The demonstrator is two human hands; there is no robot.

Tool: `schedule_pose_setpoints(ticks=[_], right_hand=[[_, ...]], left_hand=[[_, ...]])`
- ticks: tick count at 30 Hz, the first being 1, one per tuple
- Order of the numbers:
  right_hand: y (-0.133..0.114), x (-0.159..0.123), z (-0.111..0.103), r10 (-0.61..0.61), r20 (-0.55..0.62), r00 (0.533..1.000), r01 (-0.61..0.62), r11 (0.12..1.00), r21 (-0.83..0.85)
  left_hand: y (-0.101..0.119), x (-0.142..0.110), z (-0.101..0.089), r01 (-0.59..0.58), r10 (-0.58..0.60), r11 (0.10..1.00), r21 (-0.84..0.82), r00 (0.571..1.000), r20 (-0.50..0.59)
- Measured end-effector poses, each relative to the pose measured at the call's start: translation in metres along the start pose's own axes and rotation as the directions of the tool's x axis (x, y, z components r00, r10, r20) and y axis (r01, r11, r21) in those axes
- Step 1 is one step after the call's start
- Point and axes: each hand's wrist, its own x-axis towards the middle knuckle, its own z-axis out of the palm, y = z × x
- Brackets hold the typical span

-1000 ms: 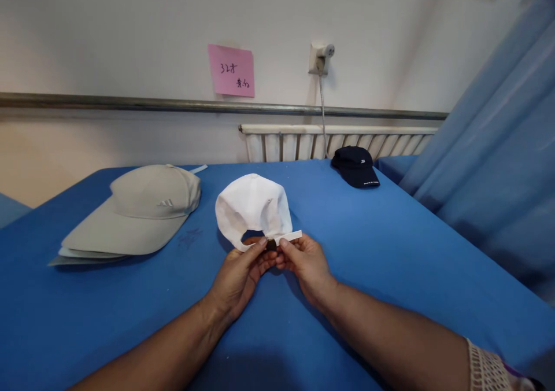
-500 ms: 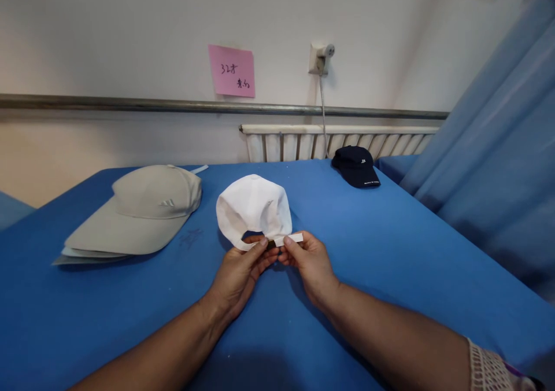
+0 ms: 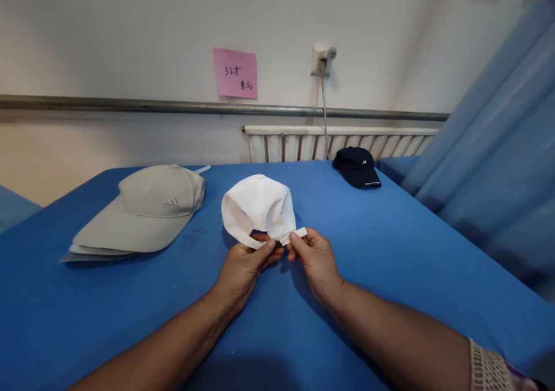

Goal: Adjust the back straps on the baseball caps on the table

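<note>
A white cap rests on the blue table surface with its back opening facing me. At that opening, my left hand is closed on the cap's strap beside a dark buckle, which its thumb partly covers. My right hand pinches the white strap just right of the buckle, and the strap's free end sticks out past the fingers. The cap's brim is out of sight behind the crown.
A stack of light caps, beige on top, lies at the left. One dark navy cap sits at the back right. Behind the blue table are a radiator, a rail and a plugged-in cord. A blue curtain hangs at the right.
My right hand has drawn slightly away from my left along the strap, whose free end now tilts up more. The whole view has shifted a little.
</note>
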Motion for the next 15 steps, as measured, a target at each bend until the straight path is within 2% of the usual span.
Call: schedule_pose_setpoints(ticks=[5, 8, 15], right_hand=[[-0.0029, 0.0032, -0.0018, -0.017, 0.034, 0.999, 0.017, 1.000, 0.003], [-0.0020, 0.0048, -0.0018, -0.008, 0.035, 0.999, 0.008, 1.000, 0.012], [0.0043, 0.0039, 0.0002, 0.084, 0.137, 0.987, -0.086, 0.996, 0.008]], left_hand=[[0.0010, -0.0026, -0.0015, 0.060, -0.058, 0.993, -0.105, 0.998, 0.022], [0.0000, -0.0032, -0.0030, 0.081, -0.076, 0.992, -0.102, 0.996, 0.045], [0.0019, 0.0011, -0.0057, -0.003, 0.005, 0.998, -0.064, 1.000, 0.028]])
